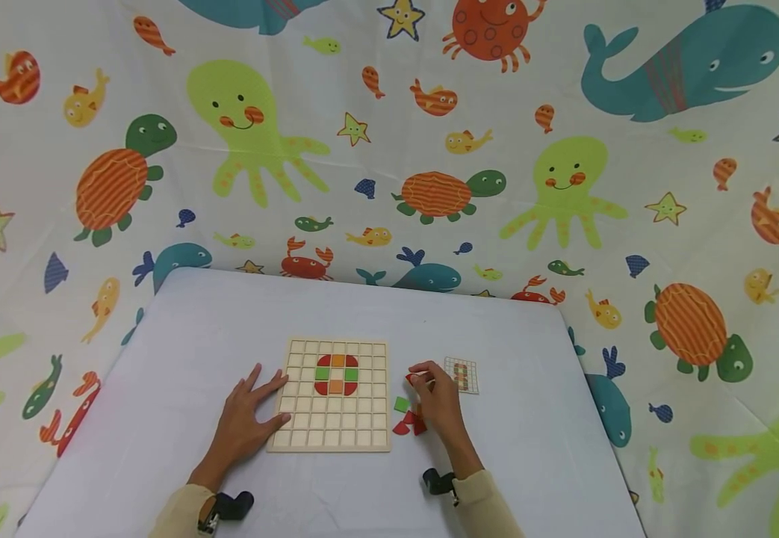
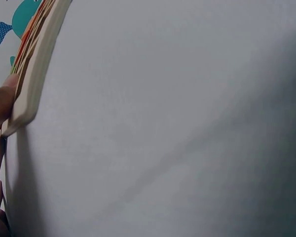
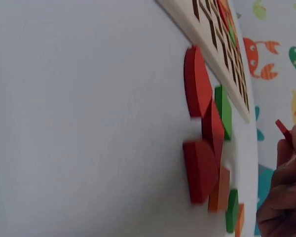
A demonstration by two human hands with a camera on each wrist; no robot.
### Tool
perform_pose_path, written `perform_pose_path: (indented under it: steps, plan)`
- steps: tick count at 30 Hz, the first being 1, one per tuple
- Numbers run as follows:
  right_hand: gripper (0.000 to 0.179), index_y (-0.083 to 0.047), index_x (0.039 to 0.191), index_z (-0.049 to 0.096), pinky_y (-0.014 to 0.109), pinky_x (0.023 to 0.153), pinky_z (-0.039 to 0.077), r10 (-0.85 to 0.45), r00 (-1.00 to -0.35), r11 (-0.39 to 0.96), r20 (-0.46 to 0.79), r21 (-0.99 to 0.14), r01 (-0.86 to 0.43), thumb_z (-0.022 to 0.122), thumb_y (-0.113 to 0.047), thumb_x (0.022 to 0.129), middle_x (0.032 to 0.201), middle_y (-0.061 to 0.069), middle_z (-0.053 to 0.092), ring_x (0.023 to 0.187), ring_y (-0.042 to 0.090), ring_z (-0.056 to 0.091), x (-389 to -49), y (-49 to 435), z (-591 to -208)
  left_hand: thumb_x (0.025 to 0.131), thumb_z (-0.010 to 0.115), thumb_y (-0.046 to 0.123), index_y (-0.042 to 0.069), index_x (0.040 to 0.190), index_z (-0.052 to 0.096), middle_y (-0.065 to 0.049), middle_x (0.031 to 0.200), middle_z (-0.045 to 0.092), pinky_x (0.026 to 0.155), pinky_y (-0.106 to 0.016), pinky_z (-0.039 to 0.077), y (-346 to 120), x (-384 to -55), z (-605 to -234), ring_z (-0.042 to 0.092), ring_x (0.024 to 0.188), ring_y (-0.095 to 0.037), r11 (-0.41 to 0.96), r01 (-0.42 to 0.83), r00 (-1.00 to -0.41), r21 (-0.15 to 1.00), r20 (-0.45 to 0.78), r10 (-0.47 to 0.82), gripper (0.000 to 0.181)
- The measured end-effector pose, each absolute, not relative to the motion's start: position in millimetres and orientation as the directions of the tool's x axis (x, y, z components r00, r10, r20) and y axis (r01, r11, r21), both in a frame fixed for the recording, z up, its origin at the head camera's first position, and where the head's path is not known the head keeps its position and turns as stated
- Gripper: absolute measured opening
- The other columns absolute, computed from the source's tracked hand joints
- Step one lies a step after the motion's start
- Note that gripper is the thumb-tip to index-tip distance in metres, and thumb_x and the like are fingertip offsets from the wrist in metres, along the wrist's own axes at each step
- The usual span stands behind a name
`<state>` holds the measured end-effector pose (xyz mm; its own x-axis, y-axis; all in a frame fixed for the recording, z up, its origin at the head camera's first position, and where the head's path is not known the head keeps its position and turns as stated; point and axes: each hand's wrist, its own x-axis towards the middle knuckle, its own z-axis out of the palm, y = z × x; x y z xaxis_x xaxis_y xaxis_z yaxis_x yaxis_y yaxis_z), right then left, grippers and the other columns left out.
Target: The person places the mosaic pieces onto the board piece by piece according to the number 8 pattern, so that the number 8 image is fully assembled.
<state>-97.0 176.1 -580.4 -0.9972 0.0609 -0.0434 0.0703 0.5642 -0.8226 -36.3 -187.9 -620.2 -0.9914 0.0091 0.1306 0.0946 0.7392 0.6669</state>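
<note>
My left hand (image 1: 244,417) rests at the left edge of a light wooden grid board (image 1: 355,439), thumb and fingers spread, touching its rim. Red, orange and green tiles (image 1: 337,360) form a rounded ring in the board's upper cells. Just right of the board, my right hand (image 1: 440,400) pinches a small red tile (image 3: 283,131) between thumb and fingertips, raised above the table. Below that hand lie loose tiles: several red ones (image 3: 201,170), a green one (image 1: 402,404) and an orange one (image 3: 223,190), partly hidden by the hand in the head view.
A small printed pattern card (image 1: 469,379) lies on the white table (image 1: 241,314) behind my right hand. Another green tile (image 3: 232,211) shows farther along the row in the right wrist view. A sea-animal curtain (image 1: 362,104) hangs behind the table.
</note>
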Motion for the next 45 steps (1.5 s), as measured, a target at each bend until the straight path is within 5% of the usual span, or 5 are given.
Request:
perform_pose_path:
  steps: [23, 45]
  plan:
    - [0.012, -0.022, 0.106, 0.078, 0.020, 0.061, 0.046, -0.166, -0.985, 0.494, -0.038, -0.868, -0.050, 0.081, -0.018, 0.095, 0.090, -0.005, 0.072, 0.070, 0.006, 0.053, -85, 87, -582, 0.082, 0.089, 0.033, 0.015, 0.150, 0.062, -0.024, 0.162, 0.049, 0.124, -0.077, 0.020, -190, -38, -622, 0.030, 0.156, -0.054, 0.739, 0.082, -0.993, 0.668, 0.115, 0.006, 0.075]
    - [0.011, -0.023, 0.097, 0.074, 0.020, 0.061, 0.041, -0.159, -0.987, 0.718, -0.012, -0.688, -0.107, 0.084, -0.026, 0.093, 0.077, -0.015, 0.063, 0.070, -0.001, 0.051, -74, 31, -592, 0.082, 0.090, 0.034, 0.016, 0.149, 0.063, -0.023, 0.162, 0.050, 0.124, -0.077, 0.021, -191, -38, -622, 0.030, 0.157, -0.053, 0.734, 0.086, -0.994, 0.674, 0.110, 0.015, 0.074]
